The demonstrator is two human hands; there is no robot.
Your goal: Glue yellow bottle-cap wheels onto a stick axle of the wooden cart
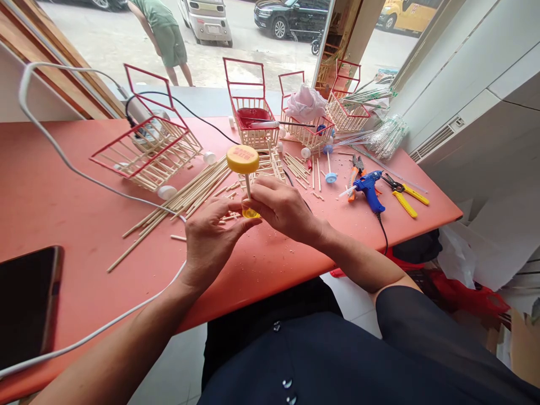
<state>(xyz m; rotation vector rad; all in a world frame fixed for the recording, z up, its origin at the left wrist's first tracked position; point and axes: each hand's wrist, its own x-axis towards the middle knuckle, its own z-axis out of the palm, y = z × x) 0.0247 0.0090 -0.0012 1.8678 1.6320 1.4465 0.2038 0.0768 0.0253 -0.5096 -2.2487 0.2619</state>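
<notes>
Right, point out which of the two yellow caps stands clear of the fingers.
The upper yellow cap, atop the stick, with reddish marks on it; the lower yellow cap sits among the fingers, partly hidden.

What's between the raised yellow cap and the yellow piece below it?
A pale stick, running down from the yellow cap toward the yellow piece; the right hand and left hand hide its lower end. Head view.
</notes>
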